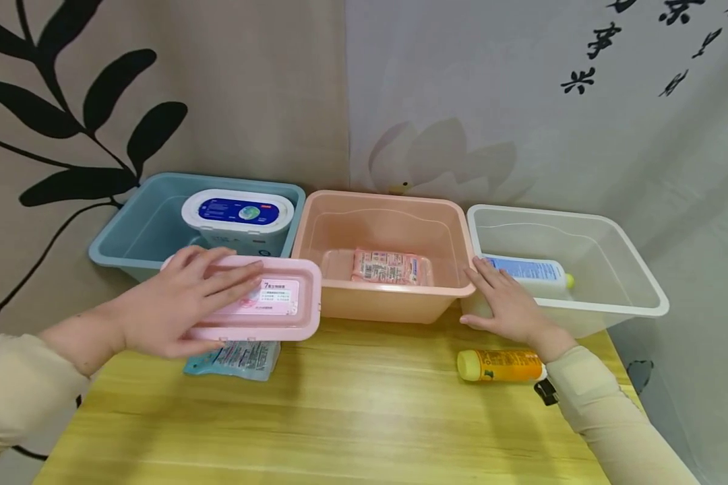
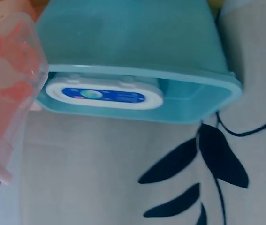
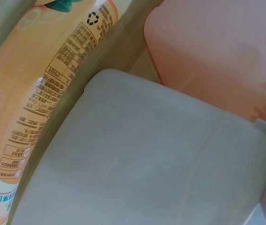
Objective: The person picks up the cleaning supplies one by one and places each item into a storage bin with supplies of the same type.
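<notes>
My left hand point(image 1: 182, 300) grips a pink lidded box point(image 1: 294, 316), fingers spread across its lid and thumb along its near side. The box is held above the table, in front of the blue bin point(image 1: 139, 269). In the left wrist view, the box point(image 2: 15, 70) has clear sides with pink contents. My right hand point(image 1: 512, 306) rests at the near left corner of the white bin point(image 1: 619, 310), fingers extended over the rim; the right wrist view shows the bin's outer wall point(image 3: 142, 145). An orange bottle with a yellow cap point(image 1: 506, 366) lies below that hand.
A white oval-lidded tub point(image 1: 243, 222) stands in the blue bin. The peach bin point(image 1: 376, 303) holds a pink packet point(image 1: 388, 267). A white bottle with a blue label point(image 1: 528, 271) lies in the white bin. A light-blue pouch point(image 1: 243, 360) lies on the wooden table point(image 1: 352, 411). Curtains hang behind.
</notes>
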Tool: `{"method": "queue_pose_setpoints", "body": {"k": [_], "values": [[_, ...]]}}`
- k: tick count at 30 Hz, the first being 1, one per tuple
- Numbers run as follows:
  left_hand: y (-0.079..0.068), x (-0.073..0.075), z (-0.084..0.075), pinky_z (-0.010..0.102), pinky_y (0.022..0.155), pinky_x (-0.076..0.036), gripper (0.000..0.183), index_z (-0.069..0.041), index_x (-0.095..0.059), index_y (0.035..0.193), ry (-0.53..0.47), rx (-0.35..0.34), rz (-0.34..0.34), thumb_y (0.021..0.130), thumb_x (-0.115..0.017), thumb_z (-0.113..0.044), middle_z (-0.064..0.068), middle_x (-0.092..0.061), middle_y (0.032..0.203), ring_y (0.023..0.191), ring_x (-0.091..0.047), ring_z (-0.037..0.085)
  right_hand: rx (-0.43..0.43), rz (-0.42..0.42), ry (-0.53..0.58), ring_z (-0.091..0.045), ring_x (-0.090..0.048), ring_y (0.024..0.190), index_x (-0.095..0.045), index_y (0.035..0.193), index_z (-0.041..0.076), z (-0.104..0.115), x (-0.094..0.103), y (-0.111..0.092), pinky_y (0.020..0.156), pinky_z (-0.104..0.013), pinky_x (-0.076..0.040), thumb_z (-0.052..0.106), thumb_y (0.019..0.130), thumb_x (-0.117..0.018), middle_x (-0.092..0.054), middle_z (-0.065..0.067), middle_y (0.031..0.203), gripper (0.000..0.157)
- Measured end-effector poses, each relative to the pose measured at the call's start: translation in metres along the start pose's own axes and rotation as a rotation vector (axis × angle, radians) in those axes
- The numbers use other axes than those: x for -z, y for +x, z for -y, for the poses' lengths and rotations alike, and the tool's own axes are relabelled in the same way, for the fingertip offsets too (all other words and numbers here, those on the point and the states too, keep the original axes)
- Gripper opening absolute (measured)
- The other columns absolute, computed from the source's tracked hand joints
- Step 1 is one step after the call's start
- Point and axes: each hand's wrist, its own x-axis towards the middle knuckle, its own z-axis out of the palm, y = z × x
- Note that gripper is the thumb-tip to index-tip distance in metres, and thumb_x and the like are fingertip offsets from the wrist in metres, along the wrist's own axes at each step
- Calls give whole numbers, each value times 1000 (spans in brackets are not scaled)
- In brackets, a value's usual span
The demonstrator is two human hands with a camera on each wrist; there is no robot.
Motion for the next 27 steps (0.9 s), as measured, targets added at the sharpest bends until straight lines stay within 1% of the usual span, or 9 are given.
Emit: {"method": "queue_pose_setpoints", "body": {"k": [2,6,7,10,12,17,22,25,27], "values": [[-2,3,5,54,93,-27,87,-15,-34,145,9,-4,-9,73,-68,-50,4,-29,152,126,-30,39,-1,1,-8,-38,-20,141,-25,148,7,0,0,0,111,-56,-22,52,79,-65,-19,-20,155,92],[-5,8,13,56,92,-27,79,-18,-31,147,30,11,-17,83,-54,-58,3,-28,153,125,-30,41,0,8,-17,-39,-20,141,-23,149,8,-1,1,0,111,-56,-21,54,80,-64,-19,-20,155,92],[-6,9,15,56,92,-27,78,-19,-30,147,38,18,-17,85,-50,-61,3,-28,153,125,-30,42,0,9,-20,-39,-20,141,-23,149,8,-1,1,0,112,-56,-21,55,80,-63,-18,-19,155,93],[-9,11,21,56,93,-26,78,-21,-30,148,60,44,-18,85,-44,-66,3,-28,153,126,-29,42,0,11,-15,-38,-20,142,-23,149,8,-1,1,0,112,-56,-20,56,80,-62,-18,-19,155,93],[-10,12,25,56,93,-27,79,-20,-32,146,80,56,-21,84,-44,-67,5,-31,152,125,-29,41,1,10,-11,-38,-19,142,-23,149,8,-1,0,0,112,-56,-20,56,80,-63,-18,-19,155,93],[-8,11,41,56,92,-27,79,-18,-36,144,119,80,-22,82,-48,-66,8,-34,149,124,-29,42,3,-7,3,-38,-21,141,-26,148,7,0,0,-2,111,-56,-21,54,79,-64,-20,-20,154,92],[-3,10,57,57,89,-28,78,-14,-41,140,138,82,-59,83,-43,-68,10,-35,147,121,-30,43,-2,-4,8,-37,-20,141,-26,148,7,1,0,-2,112,-56,-20,55,80,-64,-21,-20,154,92],[1,9,65,57,89,-28,78,-13,-44,138,145,93,-64,82,-47,-67,10,-35,147,120,-31,41,-7,5,1,-37,-19,142,-26,148,6,2,1,-1,113,-55,-19,55,80,-64,-20,-19,155,92],[4,8,69,57,89,-27,78,-11,-45,137,147,105,-51,80,-52,-63,11,-34,147,120,-31,41,-9,8,-6,-37,-19,142,-25,148,6,3,1,-1,113,-55,-19,55,80,-64,-19,-19,155,92]]}}
